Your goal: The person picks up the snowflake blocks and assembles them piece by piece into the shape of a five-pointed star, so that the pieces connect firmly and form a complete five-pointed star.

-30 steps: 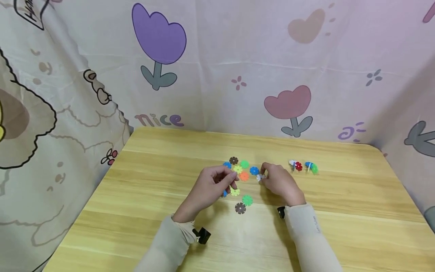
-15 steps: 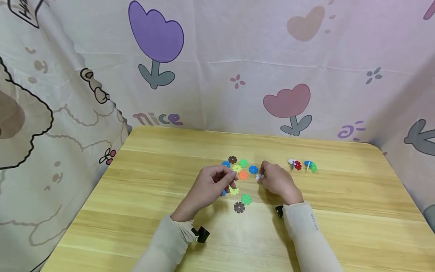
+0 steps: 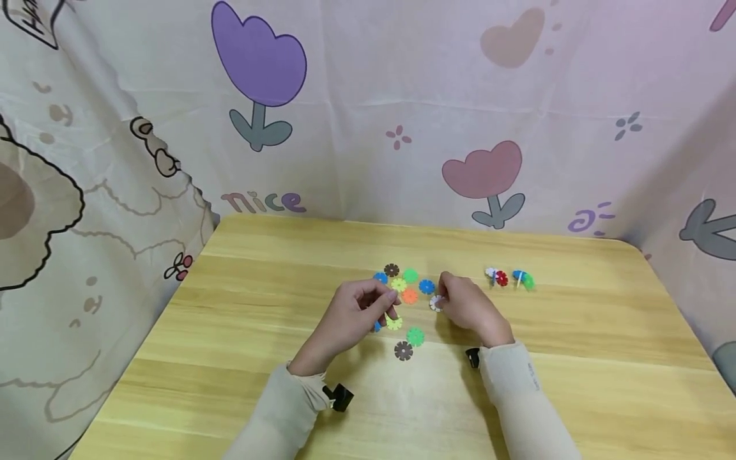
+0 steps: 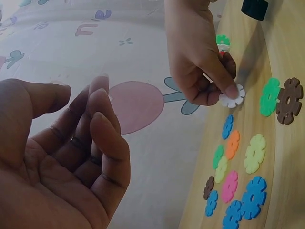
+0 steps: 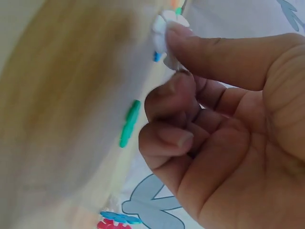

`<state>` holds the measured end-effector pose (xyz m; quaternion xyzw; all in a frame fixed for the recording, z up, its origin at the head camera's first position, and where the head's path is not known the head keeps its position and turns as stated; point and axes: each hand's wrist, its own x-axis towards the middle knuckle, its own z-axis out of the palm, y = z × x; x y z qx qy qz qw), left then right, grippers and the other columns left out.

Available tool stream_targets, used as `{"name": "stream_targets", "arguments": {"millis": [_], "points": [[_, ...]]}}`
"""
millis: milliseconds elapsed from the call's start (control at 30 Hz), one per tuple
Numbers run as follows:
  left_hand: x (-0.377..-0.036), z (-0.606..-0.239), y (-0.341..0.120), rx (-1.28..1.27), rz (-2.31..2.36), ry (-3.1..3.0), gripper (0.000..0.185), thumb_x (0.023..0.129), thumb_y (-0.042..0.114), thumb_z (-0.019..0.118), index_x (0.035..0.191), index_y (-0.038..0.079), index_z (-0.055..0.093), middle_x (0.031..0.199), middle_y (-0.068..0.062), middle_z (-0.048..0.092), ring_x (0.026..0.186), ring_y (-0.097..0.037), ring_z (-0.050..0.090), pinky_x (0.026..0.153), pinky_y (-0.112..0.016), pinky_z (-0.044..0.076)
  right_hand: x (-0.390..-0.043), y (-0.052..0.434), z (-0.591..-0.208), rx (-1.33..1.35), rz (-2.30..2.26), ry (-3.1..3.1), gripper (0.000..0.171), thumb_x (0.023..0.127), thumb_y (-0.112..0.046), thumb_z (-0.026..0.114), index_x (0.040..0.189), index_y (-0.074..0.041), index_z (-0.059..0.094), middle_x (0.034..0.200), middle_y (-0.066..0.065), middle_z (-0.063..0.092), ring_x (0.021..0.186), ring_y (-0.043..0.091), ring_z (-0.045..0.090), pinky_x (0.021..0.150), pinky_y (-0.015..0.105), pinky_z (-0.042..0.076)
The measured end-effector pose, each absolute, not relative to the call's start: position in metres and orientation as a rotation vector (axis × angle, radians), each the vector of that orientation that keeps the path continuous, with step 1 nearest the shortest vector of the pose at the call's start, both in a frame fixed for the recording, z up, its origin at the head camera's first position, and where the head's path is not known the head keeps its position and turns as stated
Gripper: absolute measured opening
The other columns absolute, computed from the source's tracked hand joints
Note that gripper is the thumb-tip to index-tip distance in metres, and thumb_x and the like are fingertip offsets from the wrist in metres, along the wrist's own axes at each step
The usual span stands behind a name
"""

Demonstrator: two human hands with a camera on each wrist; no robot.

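From the head view, your right hand (image 3: 468, 306) pinches a white snowflake disc (image 3: 437, 303) just above the wooden table (image 3: 575, 332), right beside the loose cluster of flat discs. That cluster holds a brown disc (image 3: 391, 269), a green one (image 3: 410, 275), a blue one (image 3: 427, 287) and an orange one (image 3: 409, 296). Your left hand (image 3: 359, 316) hovers over the near side of the cluster with fingers loosely curled, and this view does not show anything held in it. Off to the right, well apart, sits a small joined group of discs (image 3: 508, 278) in white, red, blue and green.

From the left wrist view, your left hand (image 4: 62, 157) is relaxed, palm empty, fingers gently bent. Across from it your right hand (image 4: 198, 57) holds the white snowflake disc (image 4: 232, 97) between thumb and fingertip; the piece is round, thin, with notched petal-like lobes around its rim.

From the right wrist view, your thumb presses on the white snowflake disc (image 5: 167, 31), which shows its scalloped edge and is partly blurred; the other fingers (image 5: 167, 138) curl in below it.
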<state>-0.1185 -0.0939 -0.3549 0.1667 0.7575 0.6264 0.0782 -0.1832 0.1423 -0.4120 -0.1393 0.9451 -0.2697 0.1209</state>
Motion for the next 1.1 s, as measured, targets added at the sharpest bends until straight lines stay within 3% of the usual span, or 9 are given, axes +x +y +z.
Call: {"name": "stream_targets", "arguments": {"millis": [167,433,633,867,1100], "points": [[-0.123,-0.370,-0.097,0.505,1.860,2.299,0.020,0.097,0.027,0.058,0.090,0.012,0.068,0.076,-0.004,0.067,0.062,-0.030,0.058,0.045,-0.024,0.047,-0.178,0.144,-0.406,-0.524,-0.893,2.687,0.008,0.091,-0.007,0.062,0.088,-0.007,0.056,0.075,0.003,0.054,0.065,0.017,0.047,0.059,0.030,0.042],[-0.122,-0.374,-0.094,0.474,1.739,2.470,0.025,0.090,0.035,0.067,0.109,0.018,0.066,0.088,0.003,0.065,0.068,-0.017,0.062,0.052,-0.030,0.053,-0.162,0.137,-0.372,-0.871,-1.282,2.470,0.009,0.093,-0.004,0.061,0.086,-0.009,0.058,0.070,0.001,0.054,0.058,0.013,0.047,0.050,0.023,0.042],[-0.121,-0.373,-0.091,0.549,1.789,2.365,0.013,0.092,0.027,0.065,0.095,0.016,0.069,0.080,-0.002,0.066,0.063,-0.020,0.061,0.052,-0.036,0.055,-0.145,0.128,-0.346,-0.984,-1.419,2.434,0.008,0.093,-0.009,0.063,0.089,-0.014,0.059,0.072,-0.003,0.058,0.057,0.013,0.050,0.049,0.024,0.044],[-0.121,-0.371,-0.089,0.657,1.893,2.289,0.020,0.096,0.023,0.059,0.092,0.004,0.065,0.078,-0.009,0.065,0.060,-0.024,0.060,0.051,-0.039,0.055,-0.139,0.120,-0.341,-1.015,-1.540,2.418,0.012,0.090,0.004,0.062,0.090,-0.008,0.059,0.073,-0.002,0.061,0.059,0.016,0.056,0.051,0.027,0.051],[-0.121,-0.367,-0.093,0.674,1.904,2.310,0.015,0.096,0.020,0.060,0.088,0.009,0.065,0.072,-0.006,0.063,0.056,-0.022,0.060,0.050,-0.043,0.054,-0.145,0.117,-0.347,-1.035,-1.609,2.402,0.007,0.093,-0.003,0.061,0.089,-0.008,0.060,0.071,-0.002,0.059,0.054,0.020,0.054,0.047,0.026,0.047]]}}
